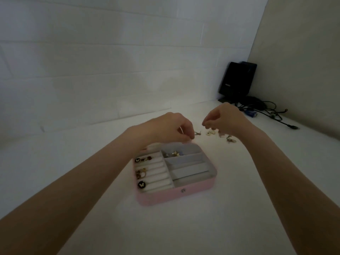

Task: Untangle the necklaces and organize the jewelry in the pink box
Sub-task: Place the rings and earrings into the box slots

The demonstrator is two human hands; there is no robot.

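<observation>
While both your hands, left hand (170, 126) and right hand (223, 117), pinch something too fine to identify beyond the pink box (176, 173) mid-surface, untangling seems underway; next, separate strands gently.

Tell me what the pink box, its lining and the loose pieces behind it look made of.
Box: probably faux leather over a stiff shell; its pink face is smooth and matte, with a small metal snap.
Lining: pale grey and soft-looking, perhaps velvet or felt; no shine.
Loose pieces: likely gold-tone metal, given yellowish glints; too blurred to be sure.
</observation>
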